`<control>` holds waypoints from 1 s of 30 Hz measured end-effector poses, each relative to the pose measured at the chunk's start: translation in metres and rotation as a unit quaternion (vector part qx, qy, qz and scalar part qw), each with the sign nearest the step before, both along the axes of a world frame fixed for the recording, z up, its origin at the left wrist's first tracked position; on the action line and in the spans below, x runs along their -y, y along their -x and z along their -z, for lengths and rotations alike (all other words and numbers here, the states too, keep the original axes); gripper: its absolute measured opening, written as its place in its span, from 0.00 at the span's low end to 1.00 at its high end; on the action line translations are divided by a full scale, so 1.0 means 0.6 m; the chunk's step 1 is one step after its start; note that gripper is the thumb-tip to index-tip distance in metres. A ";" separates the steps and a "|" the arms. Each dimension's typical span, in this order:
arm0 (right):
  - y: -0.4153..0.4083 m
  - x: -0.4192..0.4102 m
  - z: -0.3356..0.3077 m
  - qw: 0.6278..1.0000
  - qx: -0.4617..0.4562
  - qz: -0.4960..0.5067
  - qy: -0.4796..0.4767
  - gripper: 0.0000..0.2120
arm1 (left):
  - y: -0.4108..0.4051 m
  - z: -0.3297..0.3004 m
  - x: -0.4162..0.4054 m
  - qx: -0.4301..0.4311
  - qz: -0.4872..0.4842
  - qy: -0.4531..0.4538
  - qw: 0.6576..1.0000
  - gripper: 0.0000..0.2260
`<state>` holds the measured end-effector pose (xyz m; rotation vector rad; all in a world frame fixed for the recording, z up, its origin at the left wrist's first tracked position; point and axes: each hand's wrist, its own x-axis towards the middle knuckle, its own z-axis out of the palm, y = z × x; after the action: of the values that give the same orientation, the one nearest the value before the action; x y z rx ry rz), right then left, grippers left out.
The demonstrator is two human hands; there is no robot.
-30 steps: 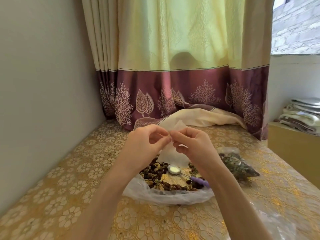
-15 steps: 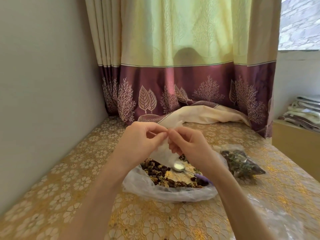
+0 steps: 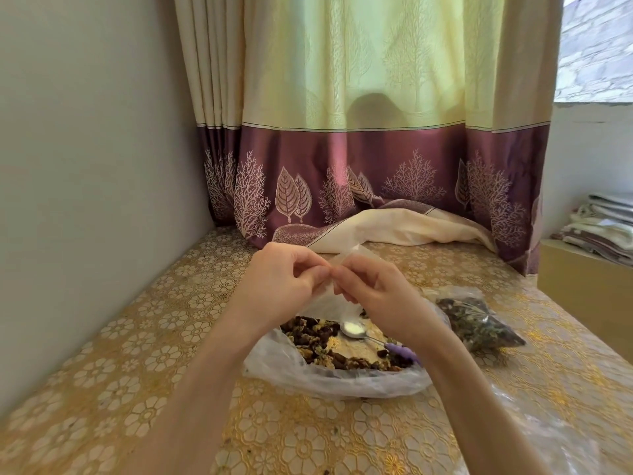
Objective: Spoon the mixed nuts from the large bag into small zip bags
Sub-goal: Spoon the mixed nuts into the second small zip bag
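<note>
A small clear zip bag [image 3: 334, 303] hangs above the large bag, pinched at its top edge by my left hand [image 3: 281, 286] and my right hand [image 3: 380, 296], fingertips close together. Below them the large clear plastic bag [image 3: 308, 375] lies open on the table, holding dark and yellow mixed nuts [image 3: 311, 332]. A metal spoon [image 3: 354, 329] with a purple handle [image 3: 400, 349] rests in the nuts, bowl up and untouched. To the right lies a filled small bag [image 3: 479, 320] of nuts.
The table [image 3: 120, 371] has a gold floral cover and meets a grey wall on the left. A curtain [image 3: 376, 166] hangs behind, its hem [image 3: 394, 228] spilling onto the table. Clear plastic [image 3: 548, 437] lies at the near right. Folded cloths [image 3: 603, 228] sit on a box at the far right.
Both hands keep pinching the small bag's top, their fingers shifting slightly. The spoon and the bags on the table stay where they were; the camera moved a little.
</note>
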<state>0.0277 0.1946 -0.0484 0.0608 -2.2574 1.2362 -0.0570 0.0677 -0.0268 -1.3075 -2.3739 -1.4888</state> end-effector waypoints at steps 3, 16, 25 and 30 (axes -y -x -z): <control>-0.001 0.000 0.000 1.000 -0.001 0.001 0.002 0.13 | 0.000 0.001 0.000 0.019 0.003 -0.003 1.000 0.06; 0.005 0.017 0.005 0.997 -0.060 0.033 0.030 0.15 | -0.011 0.009 -0.018 0.054 -0.052 -0.071 0.995 0.09; 0.013 -0.003 0.021 0.981 -0.010 0.187 0.038 0.12 | 0.001 0.001 0.000 -0.217 -0.150 -0.074 0.962 0.05; 0.009 -0.016 0.017 0.965 -0.036 0.255 0.053 0.09 | -0.008 0.001 -0.001 -0.294 -0.095 -0.017 0.951 0.05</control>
<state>0.0222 0.2045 -0.0589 -0.4804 -1.9653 1.0455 -0.0524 0.0680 -0.0276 -1.2479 -2.0014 -0.9121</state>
